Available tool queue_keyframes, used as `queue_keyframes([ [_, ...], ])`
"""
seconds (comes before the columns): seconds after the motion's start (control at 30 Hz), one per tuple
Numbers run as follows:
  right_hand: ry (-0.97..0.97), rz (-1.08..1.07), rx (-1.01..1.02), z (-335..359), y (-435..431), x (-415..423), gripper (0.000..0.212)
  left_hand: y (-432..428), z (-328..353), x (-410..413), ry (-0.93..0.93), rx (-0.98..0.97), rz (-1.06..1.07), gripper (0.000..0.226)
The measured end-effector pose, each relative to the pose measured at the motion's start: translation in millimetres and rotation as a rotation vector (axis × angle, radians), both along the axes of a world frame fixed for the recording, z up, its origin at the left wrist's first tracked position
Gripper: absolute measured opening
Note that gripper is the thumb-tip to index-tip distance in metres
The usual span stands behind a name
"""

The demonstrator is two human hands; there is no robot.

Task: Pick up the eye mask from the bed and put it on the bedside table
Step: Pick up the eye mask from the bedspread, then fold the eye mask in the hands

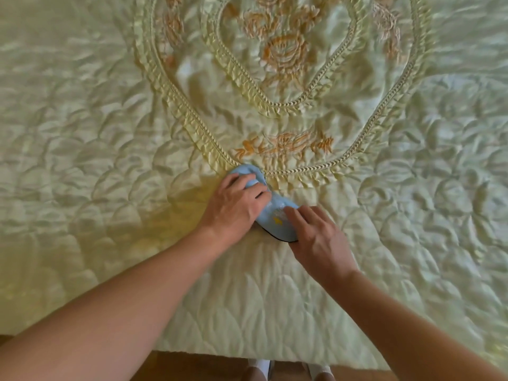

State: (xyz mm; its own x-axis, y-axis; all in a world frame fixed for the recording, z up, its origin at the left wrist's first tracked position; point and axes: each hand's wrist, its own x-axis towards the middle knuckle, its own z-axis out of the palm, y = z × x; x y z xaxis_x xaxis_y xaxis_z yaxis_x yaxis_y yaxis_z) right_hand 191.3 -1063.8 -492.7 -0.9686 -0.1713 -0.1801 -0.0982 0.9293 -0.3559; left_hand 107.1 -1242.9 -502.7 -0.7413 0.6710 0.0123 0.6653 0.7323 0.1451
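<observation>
A light blue eye mask point(277, 215) with a dark edge and a small yellow mark lies on the pale green quilted bedspread point(110, 160), near the bed's front edge. My left hand point(236, 204) covers its upper left end, fingers curled over the fabric. My right hand point(319, 237) rests on its lower right end, fingertips on the mask. Both hands touch the mask, which still lies on the bed. The bedside table is not in view.
The bedspread carries a ruffled oval trim point(192, 119) and orange embroidered flowers point(283, 50) beyond the mask. The bed's front edge point(247, 350) runs along the bottom, with wooden floor and my feet point(261, 367) below it.
</observation>
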Motion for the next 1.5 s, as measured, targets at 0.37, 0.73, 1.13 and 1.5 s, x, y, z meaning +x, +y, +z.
queue_keyframes([
  [0.37,-0.317,-0.51,-0.647,183,42,-47,0.02,12,150,20,-0.876,0.435,0.457,0.007],
  [0.73,-0.592,-0.53,-1.313,392,23,-3,0.024,25,401,106,-1.182,0.995,0.769,0.026],
  [1.13,-0.273,-0.398,-1.224,507,18,30,0.018,35,509,162,-1.31,1.221,0.91,0.033],
  [1.5,0.225,0.102,-0.789,524,16,57,0.056,31,540,153,-1.256,1.448,0.984,0.019],
])
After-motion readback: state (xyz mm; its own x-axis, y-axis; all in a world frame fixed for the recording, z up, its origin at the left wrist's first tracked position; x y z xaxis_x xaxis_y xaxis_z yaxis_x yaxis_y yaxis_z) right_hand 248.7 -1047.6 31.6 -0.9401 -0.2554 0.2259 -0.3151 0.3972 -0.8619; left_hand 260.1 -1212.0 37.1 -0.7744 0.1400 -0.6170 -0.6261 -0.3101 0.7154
